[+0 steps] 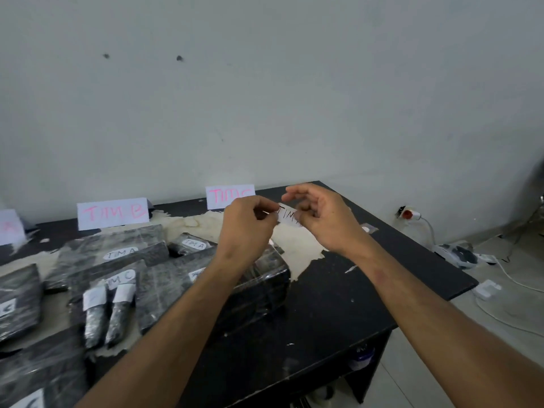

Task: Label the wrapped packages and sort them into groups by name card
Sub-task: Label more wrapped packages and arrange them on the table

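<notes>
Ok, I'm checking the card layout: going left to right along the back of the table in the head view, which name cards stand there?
Partly cut-off pink-lettered card → TIM B card → TIM C card.

A bare back room used as a makeshift packing or sorting station, more store-room than office. A plain grey-white wall [265,98] with two small dark marks fills twelve o'clock. The worn black surface [338,290] has its top layer peeling. Handwritten folded name cards [113,214] stand along its far edge at ten o'clock. At three o'clock a power strip [459,254] and white cables [512,282] lie on the tiled floor [506,313]
</notes>
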The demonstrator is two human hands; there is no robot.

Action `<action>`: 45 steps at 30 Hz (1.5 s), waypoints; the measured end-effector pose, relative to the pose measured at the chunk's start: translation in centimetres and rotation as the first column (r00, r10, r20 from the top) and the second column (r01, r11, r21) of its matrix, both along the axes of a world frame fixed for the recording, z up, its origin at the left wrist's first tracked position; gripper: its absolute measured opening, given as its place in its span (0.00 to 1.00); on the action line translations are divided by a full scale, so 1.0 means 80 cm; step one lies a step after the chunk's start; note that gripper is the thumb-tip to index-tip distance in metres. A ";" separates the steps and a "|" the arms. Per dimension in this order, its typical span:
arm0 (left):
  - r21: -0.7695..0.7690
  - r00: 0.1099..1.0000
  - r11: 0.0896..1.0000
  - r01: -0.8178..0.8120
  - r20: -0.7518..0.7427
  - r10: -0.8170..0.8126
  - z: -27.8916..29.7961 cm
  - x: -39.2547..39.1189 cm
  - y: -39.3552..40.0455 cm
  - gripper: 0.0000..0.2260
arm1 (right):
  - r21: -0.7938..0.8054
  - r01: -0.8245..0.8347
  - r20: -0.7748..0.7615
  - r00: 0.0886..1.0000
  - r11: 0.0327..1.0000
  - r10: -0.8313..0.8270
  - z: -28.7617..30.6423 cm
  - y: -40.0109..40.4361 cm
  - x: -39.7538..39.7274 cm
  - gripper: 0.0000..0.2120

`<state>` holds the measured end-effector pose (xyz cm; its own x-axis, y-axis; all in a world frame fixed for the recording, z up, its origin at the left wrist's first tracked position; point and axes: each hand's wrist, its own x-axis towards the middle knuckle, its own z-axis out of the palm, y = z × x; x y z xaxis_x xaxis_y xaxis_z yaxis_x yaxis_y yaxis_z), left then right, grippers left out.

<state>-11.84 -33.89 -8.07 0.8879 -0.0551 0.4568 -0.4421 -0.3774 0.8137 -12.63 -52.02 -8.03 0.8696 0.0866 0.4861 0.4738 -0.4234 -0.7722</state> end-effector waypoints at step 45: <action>0.192 0.686 0.675 -0.713 -0.011 0.728 -0.009 -0.225 0.618 0.04 | 0.144 -0.560 -0.230 0.783 0.816 0.578 -0.011 0.647 -0.073 0.08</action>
